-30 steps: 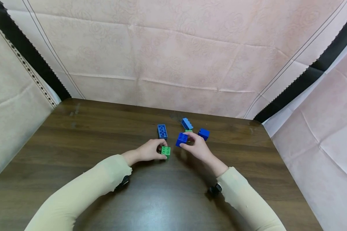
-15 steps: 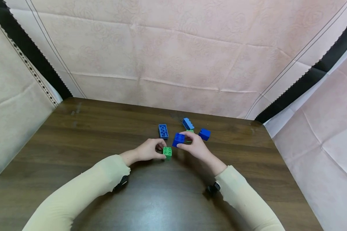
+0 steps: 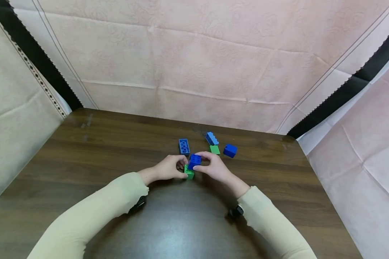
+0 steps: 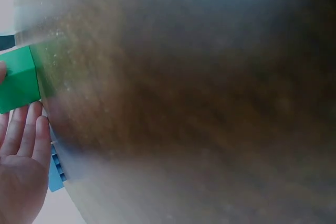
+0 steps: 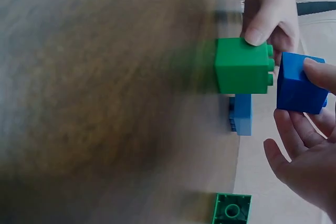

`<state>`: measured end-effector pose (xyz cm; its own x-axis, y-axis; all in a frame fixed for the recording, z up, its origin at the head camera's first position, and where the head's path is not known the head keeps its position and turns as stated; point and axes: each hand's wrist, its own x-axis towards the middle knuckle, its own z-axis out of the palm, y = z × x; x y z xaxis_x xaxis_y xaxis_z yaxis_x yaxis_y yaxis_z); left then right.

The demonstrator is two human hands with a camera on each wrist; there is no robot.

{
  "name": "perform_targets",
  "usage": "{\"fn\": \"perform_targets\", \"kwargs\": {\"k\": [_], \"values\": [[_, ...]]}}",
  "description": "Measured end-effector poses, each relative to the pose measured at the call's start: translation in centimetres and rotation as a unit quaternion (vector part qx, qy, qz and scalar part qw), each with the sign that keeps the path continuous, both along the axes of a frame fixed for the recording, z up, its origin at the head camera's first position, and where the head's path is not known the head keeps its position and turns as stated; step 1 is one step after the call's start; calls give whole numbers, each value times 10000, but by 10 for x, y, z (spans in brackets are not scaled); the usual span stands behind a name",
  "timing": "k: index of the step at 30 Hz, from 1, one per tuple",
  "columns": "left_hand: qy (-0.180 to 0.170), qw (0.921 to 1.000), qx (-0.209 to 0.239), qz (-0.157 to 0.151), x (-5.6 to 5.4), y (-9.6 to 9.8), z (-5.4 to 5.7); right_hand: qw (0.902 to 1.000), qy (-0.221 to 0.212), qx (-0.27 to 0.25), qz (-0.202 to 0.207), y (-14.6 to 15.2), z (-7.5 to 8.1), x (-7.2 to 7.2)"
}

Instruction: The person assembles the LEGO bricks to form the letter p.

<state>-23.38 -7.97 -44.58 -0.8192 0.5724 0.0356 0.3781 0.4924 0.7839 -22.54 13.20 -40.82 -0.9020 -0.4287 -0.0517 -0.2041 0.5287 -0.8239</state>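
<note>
My left hand (image 3: 165, 169) pinches a green toy building brick (image 3: 189, 175) between thumb and fingers, its studs facing up. In the left wrist view the thumb tip and fingers lie on opposite sides of the green brick (image 4: 20, 80). A dark blue toy building brick (image 3: 195, 162) is pinched by my right hand (image 3: 215, 169), just above the green one. The right wrist view shows a narrow gap between the green brick's studs and the blue brick's (image 5: 300, 85) bottom. From the head view the blue brick hides part of the green top.
Beyond the hands on the wooden table (image 3: 123, 144) lie a blue brick (image 3: 184, 147) with studs up, a lighter blue brick (image 3: 212, 138) on its side, a green brick (image 3: 215, 149) and a dark blue brick (image 3: 230, 150). A pale cloth wall (image 3: 194, 72) stands behind.
My right hand has moved left and slightly nearer with the blue brick, from beside the green brick to above it. The left hand holds the green brick nearly still.
</note>
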Motion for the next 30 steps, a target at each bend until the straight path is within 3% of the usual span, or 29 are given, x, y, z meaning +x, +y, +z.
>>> {"fn": "perform_targets", "kwargs": {"k": [13,20,30], "values": [[1,10000,53,44,2,-1,0,9995,105,200,223,0,-8,-2],[-36,10000,44,71,1,-2,0,9946,587,406,760,-4,-6,-2],[-48,9999,79,60,-1,-1,-2,9888,826,711,1016,-6,-4,-5]]}}
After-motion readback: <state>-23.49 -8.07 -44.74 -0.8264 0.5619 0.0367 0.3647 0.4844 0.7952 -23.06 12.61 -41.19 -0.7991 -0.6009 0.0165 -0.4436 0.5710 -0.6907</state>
